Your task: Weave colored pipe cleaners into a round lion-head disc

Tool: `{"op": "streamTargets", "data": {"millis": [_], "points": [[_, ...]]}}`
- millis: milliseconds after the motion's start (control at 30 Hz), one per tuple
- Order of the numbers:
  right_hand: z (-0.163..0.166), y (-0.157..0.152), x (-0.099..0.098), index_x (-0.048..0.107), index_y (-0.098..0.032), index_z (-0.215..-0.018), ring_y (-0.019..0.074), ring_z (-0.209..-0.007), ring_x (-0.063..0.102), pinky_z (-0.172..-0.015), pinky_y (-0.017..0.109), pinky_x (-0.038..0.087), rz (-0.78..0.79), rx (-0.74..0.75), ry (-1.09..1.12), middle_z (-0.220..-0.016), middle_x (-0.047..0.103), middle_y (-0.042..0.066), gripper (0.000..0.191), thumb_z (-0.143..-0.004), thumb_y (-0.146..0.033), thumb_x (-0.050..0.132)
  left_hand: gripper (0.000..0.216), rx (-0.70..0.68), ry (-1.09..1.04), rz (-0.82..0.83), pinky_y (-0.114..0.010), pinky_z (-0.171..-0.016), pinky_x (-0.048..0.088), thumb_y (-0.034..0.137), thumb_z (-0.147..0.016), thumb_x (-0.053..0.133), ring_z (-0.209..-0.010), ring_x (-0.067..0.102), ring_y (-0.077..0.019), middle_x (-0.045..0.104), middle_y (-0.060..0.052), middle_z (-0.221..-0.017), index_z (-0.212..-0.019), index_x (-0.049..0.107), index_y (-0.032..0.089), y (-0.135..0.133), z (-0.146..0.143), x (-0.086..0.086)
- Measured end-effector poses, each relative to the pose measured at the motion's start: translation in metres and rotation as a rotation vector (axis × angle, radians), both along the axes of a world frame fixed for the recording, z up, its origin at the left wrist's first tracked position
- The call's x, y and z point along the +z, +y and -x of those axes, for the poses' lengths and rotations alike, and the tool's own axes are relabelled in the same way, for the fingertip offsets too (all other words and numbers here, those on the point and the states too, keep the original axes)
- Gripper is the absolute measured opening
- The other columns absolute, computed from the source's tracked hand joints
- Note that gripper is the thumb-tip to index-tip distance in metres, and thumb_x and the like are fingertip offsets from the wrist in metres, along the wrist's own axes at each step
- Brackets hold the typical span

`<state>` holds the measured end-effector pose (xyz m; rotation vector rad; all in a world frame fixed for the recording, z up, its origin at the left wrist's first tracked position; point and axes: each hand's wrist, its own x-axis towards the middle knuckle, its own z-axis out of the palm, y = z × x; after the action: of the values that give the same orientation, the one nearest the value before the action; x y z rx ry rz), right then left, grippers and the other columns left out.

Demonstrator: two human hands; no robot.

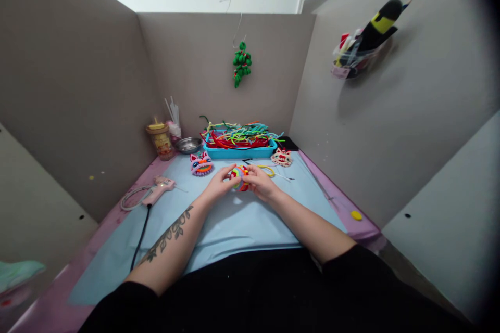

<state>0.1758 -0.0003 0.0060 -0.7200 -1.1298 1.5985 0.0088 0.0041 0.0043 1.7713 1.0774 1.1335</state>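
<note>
Between my two hands, a little above the blue table cover [250,218], is a small rounded craft piece of red, orange, yellow and purple strands [239,179]. My left hand [222,183] grips it from the left with thumb and fingers. From the right, my right hand [261,182] pinches its other side. Parts of the piece are hidden behind my fingers. A yellow loop of pipe cleaner [268,170] lies just beyond my right hand. A purple animal-head figure [201,165] sits to the left, and a cream-and-red one [282,157] to the right.
Behind my hands stands a blue tray [240,153] heaped with coloured pipe cleaners [242,136]. A pink glue gun [158,190] with its cord lies left, near a metal bowl [189,144] and a lidded cup [161,141]. A yellow disc [355,215] lies right. Partition walls surround the table.
</note>
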Motion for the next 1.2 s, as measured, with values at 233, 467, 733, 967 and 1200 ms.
{"op": "streamTargets", "data": {"millis": [233,467,733,967,1200], "points": [[0.001,-0.001,0.002,0.042,-0.023,-0.096,0.0121,-0.056,0.058,-0.049,0.022,0.044,0.008,-0.083,-0.010,-0.068,0.061,-0.005,0.050,-0.054,-0.017,0.068,0.075,-0.084,0.236,-0.252,-0.036,-0.095,0.044,0.038,-0.067,0.071,-0.117,0.047,-0.0253,0.047,-0.013,-0.130,-0.134,0.044,0.021,-0.004,0.001,-0.002],[0.002,0.002,-0.001,0.040,-0.022,-0.099,0.0103,-0.051,0.054,-0.049,0.021,0.040,-0.038,-0.125,-0.075,-0.060,0.056,-0.009,0.052,-0.055,-0.019,0.066,0.066,-0.090,0.279,-0.316,-0.037,-0.093,0.044,0.035,-0.070,0.068,-0.106,0.053,-0.0223,0.052,-0.010,-0.123,-0.131,0.048,0.022,-0.002,0.002,-0.005],[0.001,0.008,-0.010,0.038,-0.022,-0.099,0.0077,-0.045,0.046,-0.046,0.019,0.032,-0.142,-0.140,-0.126,-0.058,0.051,-0.011,0.047,-0.057,-0.019,0.061,0.062,-0.098,0.302,-0.316,-0.034,-0.089,0.047,0.034,-0.072,0.065,-0.113,0.050,-0.0235,0.051,-0.010,-0.126,-0.130,0.049,0.021,-0.002,0.003,-0.004],[0.000,0.009,-0.011,0.040,-0.022,-0.097,0.0084,-0.049,0.049,-0.048,0.020,0.035,-0.172,-0.137,-0.151,-0.061,0.053,-0.010,0.044,-0.057,-0.019,0.060,0.061,-0.078,0.267,-0.207,-0.031,-0.079,0.051,0.038,-0.074,0.063,-0.108,0.053,-0.0234,0.050,-0.011,-0.128,-0.130,0.049,0.020,-0.004,0.003,-0.001],[-0.004,0.007,-0.008,0.046,-0.021,-0.097,0.0100,-0.052,0.053,-0.051,0.021,0.038,-0.172,-0.055,-0.152,-0.062,0.057,-0.007,0.042,-0.059,-0.021,0.065,0.060,-0.110,0.246,-0.222,-0.034,-0.087,0.048,0.035,-0.073,0.064,-0.114,0.049,-0.0249,0.048,-0.012,-0.129,-0.130,0.049,0.019,-0.001,0.005,-0.002]]}}
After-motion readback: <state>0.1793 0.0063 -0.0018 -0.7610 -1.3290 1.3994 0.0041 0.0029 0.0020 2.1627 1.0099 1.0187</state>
